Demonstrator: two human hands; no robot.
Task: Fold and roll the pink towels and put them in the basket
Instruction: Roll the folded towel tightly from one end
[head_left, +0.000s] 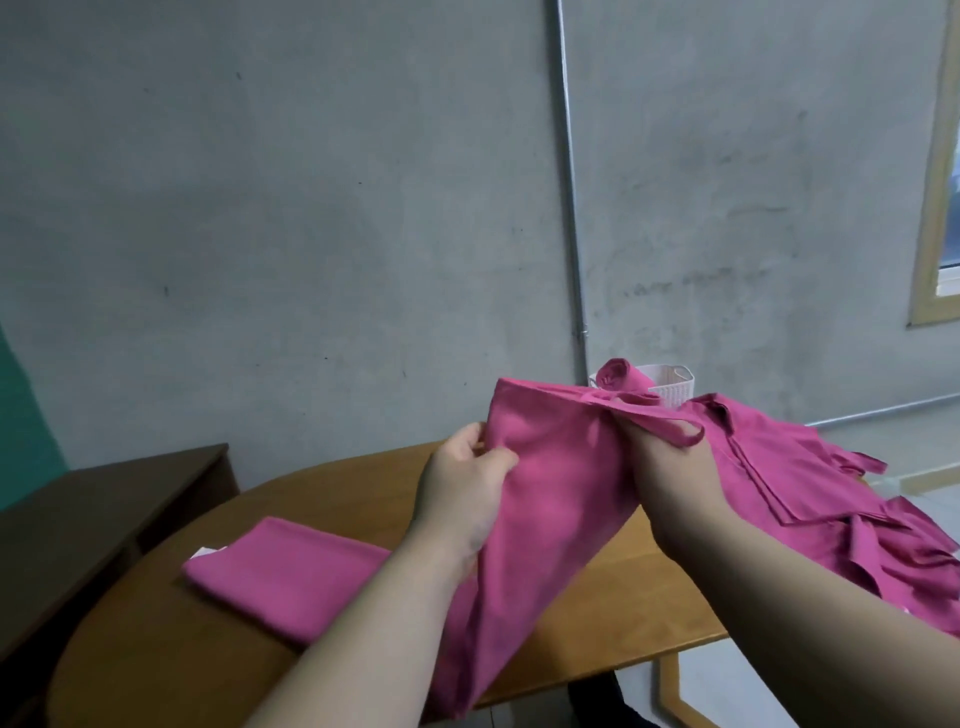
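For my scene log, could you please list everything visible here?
held towel: 1, pink, raised between both hands
folded towel: 1, pink, table's left side
towel pile: count unclear, pink, table's right side
rolled towel: 1 visible, pink, in basket
basket: 1, white, behind held towel
table: 1, light wood, centre
cabinet: 1, dark brown, left
left hand: 1, pinching held towel's left edge
right hand: 1, gripping its upper right
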